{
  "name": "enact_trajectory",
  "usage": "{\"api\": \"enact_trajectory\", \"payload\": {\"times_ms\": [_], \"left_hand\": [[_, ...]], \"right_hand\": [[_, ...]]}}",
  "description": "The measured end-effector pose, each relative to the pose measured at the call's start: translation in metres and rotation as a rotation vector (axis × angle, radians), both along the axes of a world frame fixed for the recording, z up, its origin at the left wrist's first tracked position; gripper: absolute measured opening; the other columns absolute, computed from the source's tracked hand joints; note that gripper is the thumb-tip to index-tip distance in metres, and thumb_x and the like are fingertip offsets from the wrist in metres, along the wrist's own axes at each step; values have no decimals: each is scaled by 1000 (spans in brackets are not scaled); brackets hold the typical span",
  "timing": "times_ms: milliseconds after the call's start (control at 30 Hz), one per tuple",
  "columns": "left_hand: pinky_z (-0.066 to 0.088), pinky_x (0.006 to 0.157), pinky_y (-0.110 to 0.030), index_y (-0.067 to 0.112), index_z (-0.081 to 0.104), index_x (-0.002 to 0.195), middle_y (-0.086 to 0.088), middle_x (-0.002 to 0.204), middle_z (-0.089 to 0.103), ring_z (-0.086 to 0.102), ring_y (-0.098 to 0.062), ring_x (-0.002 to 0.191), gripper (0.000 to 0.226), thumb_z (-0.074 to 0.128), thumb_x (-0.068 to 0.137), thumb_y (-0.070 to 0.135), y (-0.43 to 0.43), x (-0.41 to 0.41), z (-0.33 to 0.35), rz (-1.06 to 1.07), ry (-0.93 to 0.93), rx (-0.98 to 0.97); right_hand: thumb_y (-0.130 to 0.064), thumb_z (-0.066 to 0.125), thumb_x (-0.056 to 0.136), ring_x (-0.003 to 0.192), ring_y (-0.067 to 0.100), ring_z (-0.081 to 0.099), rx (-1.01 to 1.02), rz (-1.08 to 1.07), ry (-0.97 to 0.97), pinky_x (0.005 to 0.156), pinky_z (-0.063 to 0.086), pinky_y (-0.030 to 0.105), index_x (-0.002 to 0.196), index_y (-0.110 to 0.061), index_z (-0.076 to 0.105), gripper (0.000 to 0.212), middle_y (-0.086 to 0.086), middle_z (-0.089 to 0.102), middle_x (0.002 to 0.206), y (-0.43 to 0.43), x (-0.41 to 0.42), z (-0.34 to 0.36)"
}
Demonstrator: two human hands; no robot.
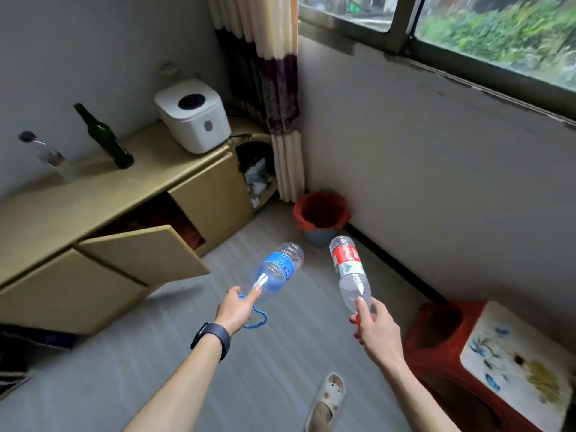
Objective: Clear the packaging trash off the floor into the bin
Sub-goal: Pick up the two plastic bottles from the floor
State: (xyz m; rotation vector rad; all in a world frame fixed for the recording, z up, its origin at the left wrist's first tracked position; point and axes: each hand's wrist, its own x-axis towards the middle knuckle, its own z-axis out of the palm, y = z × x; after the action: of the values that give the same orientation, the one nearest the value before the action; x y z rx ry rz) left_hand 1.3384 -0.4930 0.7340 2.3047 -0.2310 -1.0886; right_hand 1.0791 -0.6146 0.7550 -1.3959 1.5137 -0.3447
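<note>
Trash in play is two empty plastic bottles, both already off the floor (249, 385) and held in the air, bases pointing toward the bin but well short of it. Working down by size, the open cabinet door (146, 254) juts out to the left and the red stool (436, 353) sits near the right arm, so a wide swing on either side could clip one of them and knock a bottle loose. The bin (343, 210) stands in the corner under the curtain, its red liner folded over the rim. Its mouth looks small for a throw from this far back, so a toss would likely bounce off the wall or rim and roll away, and two bottles released together could collide at the opening. The blue-labelled bottle (279, 268) is held at its neck end by the left hand (235, 311), fingers closed around it with one laid along the shoulder. The red-labelled bottle (347, 263) is held the same way by the right hand (375, 330), curled round the neck where a bit of red cap shows. Both holds sit at the far end of long, light bodies, so the bottles can wobble or twist out. Smallest of all, a blue loop (257, 322) dangles beneath the left hand; it could snag a finger on release and pull that bottle off line — stepping closer first seems safer
</note>
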Motion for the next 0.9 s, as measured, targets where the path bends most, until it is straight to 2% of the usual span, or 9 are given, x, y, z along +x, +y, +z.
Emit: {"api": "enact_trajectory", "payload": {"times_ms": [100,267,333,400,467,567,633,733,900], "left_hand": [[43,70,-29,11,30,148,-7,85,66,60,-16,70,80,51,90,62,-41,18,4,-13,-29,28],[50,77,-32,11,36,144,-9,106,67,68,-19,85,95,46,78,79,-105,51,0,-46,-38,84],[48,94,-35,11,39,144,-11,124,62,64,-27,106,101,44,73,84,-136,71,-6,-77,-36,100],[40,99,-34,10,41,143,-12,138,53,52,-31,124,90,44,82,77,-175,98,-19,-147,-58,141],[40,95,-34,11,42,141,-13,136,54,53,-31,123,84,43,86,74,-211,123,-34,-216,-50,184],[48,81,-32,11,44,135,-14,112,66,66,-27,96,79,44,85,72,-266,162,-64,-310,-12,242],[51,76,-32,11,46,129,-13,106,67,68,-26,86,74,46,85,70,-299,185,-81,-342,4,261],[48,74,-33,10,43,128,-16,108,67,66,-29,92,68,48,87,64,-348,207,-100,-422,-8,318],[46,94,-39,13,38,138,-16,121,61,60,-35,110,74,47,83,62,-432,227,-156,-519,-58,385]], "right_hand": [[-50,48,96,54,10,64,3,73,45,67,57,35,122,-27,54,35,-7,72,76,-44,13,-5],[-47,45,98,63,13,67,43,116,74,68,55,32,119,-29,49,28,-8,71,83,-113,46,-12],[-45,45,97,64,13,67,88,127,100,66,54,31,118,-29,48,26,-7,70,84,-143,66,-20],[-43,45,94,64,15,67,152,115,124,65,54,32,114,-27,50,26,-5,70,85,-177,91,-35],[-41,48,90,60,15,65,237,75,136,68,56,34,107,-25,54,24,-2,71,84,-205,113,-49],[-39,52,90,51,14,56,327,2,165,60,52,31,99,-15,61,27,0,70,74,-244,142,-74],[-38,53,88,48,14,53,360,-40,171,56,49,31,98,-11,62,30,-2,66,67,-267,161,-91],[-40,53,87,49,13,56,403,-80,210,61,52,33,97,-14,61,29,-2,68,70,-300,187,-113],[-45,50,82,52,14,63,462,-95,238,73,57,41,101,-17,59,35,-3,71,68,-361,222,-182]]}}
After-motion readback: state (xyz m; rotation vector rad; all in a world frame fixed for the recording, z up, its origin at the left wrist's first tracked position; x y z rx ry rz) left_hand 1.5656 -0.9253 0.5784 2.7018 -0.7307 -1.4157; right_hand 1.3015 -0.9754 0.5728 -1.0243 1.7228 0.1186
